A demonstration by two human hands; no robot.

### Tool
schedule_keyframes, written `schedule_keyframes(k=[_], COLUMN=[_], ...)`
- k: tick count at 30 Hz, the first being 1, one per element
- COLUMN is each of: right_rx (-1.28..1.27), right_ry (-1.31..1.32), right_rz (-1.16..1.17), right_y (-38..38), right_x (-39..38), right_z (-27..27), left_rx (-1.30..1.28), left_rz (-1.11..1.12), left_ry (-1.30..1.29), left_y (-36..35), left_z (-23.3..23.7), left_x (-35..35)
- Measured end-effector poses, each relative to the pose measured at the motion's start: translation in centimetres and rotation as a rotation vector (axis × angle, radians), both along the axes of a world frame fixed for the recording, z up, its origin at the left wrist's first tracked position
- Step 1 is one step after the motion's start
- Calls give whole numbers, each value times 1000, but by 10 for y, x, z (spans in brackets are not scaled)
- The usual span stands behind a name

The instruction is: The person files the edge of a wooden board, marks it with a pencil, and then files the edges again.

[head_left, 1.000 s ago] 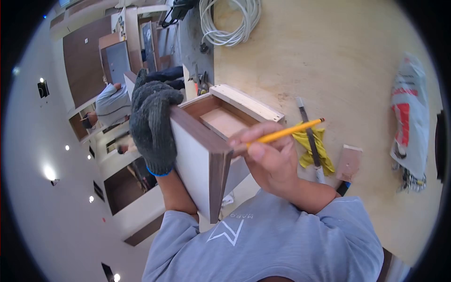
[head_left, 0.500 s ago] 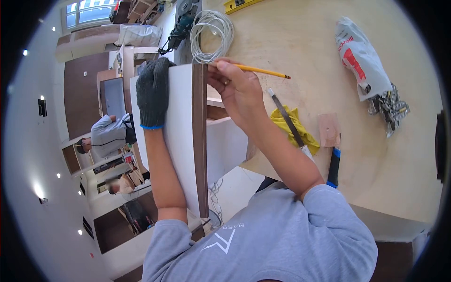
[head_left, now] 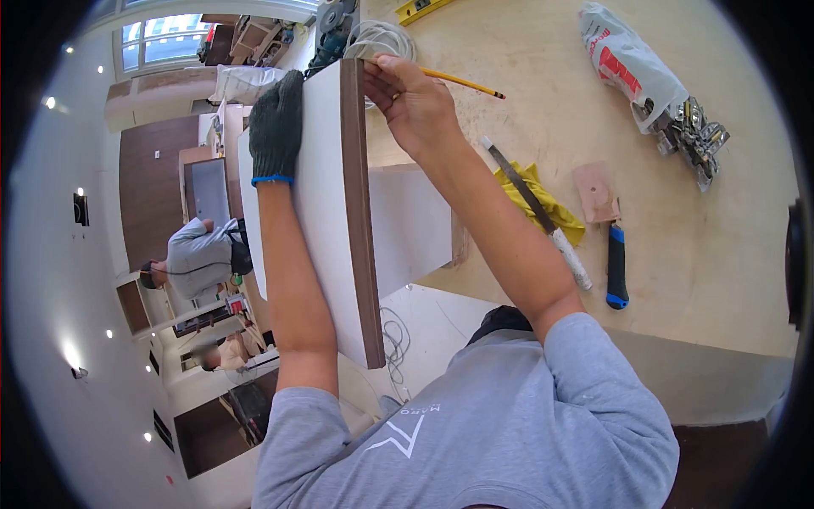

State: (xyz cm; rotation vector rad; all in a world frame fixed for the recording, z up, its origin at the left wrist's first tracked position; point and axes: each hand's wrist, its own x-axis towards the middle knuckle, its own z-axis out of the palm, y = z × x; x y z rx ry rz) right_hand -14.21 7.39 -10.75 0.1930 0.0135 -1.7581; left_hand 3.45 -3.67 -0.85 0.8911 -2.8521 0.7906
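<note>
A white panel [head_left: 320,195] with a brown edge [head_left: 356,187] stands tilted between my arms. My left hand [head_left: 277,127], in a dark glove with a blue cuff, lies on the panel's far left side, its fingers wrapped over the upper part. Bare, my right hand [head_left: 415,100] pinches a yellow pencil [head_left: 466,82] at the upper end of the brown edge. The pencil's tip is hidden by the fingers and the edge. Behind the panel, a white box-like piece [head_left: 411,225] rests by the workbench's edge.
The wooden workbench [head_left: 526,110] bears a cable coil [head_left: 381,41], a yellow level [head_left: 424,8], a file [head_left: 521,187] on a yellow cloth [head_left: 555,212], a blue-black-handled tool [head_left: 616,267] and a plastic bag [head_left: 632,64] with metal hinges [head_left: 695,140]. Two people are at the left.
Both hands and the panel appear higher in view, and the panel's top now covers part of the cable coil. The bench items have shifted in view.
</note>
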Motion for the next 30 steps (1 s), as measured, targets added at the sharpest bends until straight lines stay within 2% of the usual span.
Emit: schedule_keyframes(k=[1,4,7,10,13,16,19,25,28,30], right_rx=[4,10,10,15,15,28,22,6,10,15], right_ry=[1,-9,-15,-15,-3,4,6,18,22,16], right_rz=[-4,4,5,12,9,8,13,4,3,4], right_y=[0,1,5,6,10,12,18,29,32,35], right_x=[1,2,2,3,4,6,8,11,14,17], right_z=[0,0,0,0,0,1,0,2,1,1], left_rx=[21,280,247,269,237,23,0,216,365,346], left_rz=[26,248,141,286,233,11,-10,157,390,380], left_ry=[1,347,349,368,310,67,54,240,423,389], left_y=[2,4,4,6,5,-2,-1,12,14,13], left_z=[2,-1,-2,-2,-3,-2,-2,1,3,3], left_x=[-3,-10,-12,-15,-11,-3,-3,-12,-25,-24])
